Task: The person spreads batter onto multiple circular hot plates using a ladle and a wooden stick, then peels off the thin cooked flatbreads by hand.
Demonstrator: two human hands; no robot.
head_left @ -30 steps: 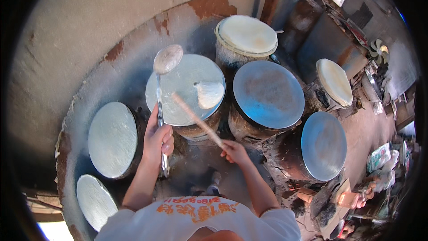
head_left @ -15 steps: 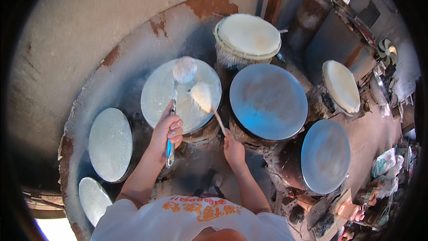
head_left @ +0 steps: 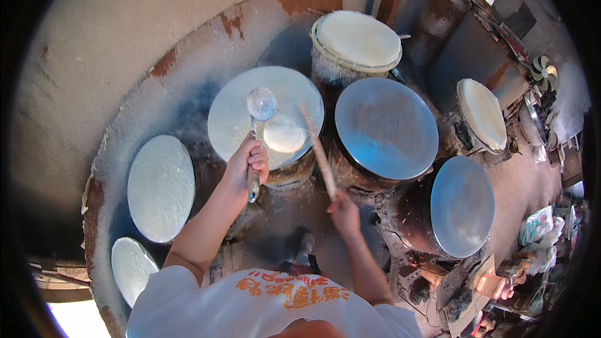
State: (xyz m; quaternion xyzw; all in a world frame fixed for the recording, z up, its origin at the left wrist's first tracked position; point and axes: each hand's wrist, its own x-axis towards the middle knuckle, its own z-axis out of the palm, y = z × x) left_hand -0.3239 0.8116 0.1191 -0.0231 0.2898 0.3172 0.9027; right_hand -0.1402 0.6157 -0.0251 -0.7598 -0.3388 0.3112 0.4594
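My left hand (head_left: 248, 164) is closed round the metal handle of a ladle (head_left: 261, 103), whose round bowl hangs over a griddle (head_left: 235, 103) coated in pale batter. In my right hand (head_left: 344, 211), the fingers wrap the lower end of a wooden stick (head_left: 321, 159). The stick slants up across the griddle's right edge, its tip blurred. Between ladle and stick shows a thick white patch of batter (head_left: 285, 134); whether the stick touches it I cannot tell.
Right of it stand two bare dark griddles, one nearer the middle (head_left: 387, 128) and one lower right (head_left: 462, 206). Two batter-coated griddles (head_left: 161, 188) (head_left: 133, 270) are at left. Pale round stacks sit at the back (head_left: 357, 39) and right (head_left: 481, 114). A curved wall (head_left: 125, 131) bounds the left.
The ladle bowl has come lower in the view. My right hand has shifted right and nearer me, and the stick now leans up past the batter patch's right side.
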